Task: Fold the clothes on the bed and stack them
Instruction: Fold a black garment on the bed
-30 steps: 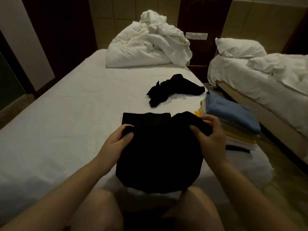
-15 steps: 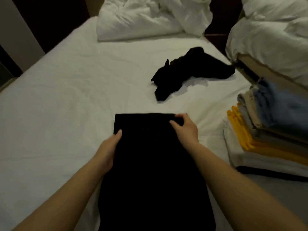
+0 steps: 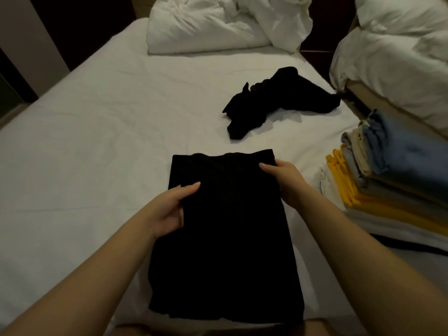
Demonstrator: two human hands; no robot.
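Thumb of left hand (image 3: 169, 209) flat on top of folded black garment (image 3: 225, 238), other fingers tucked beneath its left edge, cloth pinched between them. Right hand (image 3: 283, 183) at far right corner of same garment, one digit laid across the top, the rest curled round the edge and gripping; underside of that grip hidden. Bare forearms reaching in from both bottom corners of frame. Garment itself a long dark rectangle, flat on white bed (image 3: 97, 141) at lower centre of frame, near end close to bottom edge, far edge slightly rippled between the two hands. Beyond it, right of centre and well apart, crumpled black garment (image 3: 278, 100) lying unfolded on same bed. At right edge of frame, stack of folded clothes (image 3: 388, 178) on bed's right side: blue on top, beige and grey beneath, then yellow, white, and a dark layer lowest. Rumpled white duvet (image 3: 218, 23) heaped at top centre. Second bed (image 3: 400, 69) with white bedding in upper right corner, narrow gap between the two beds.
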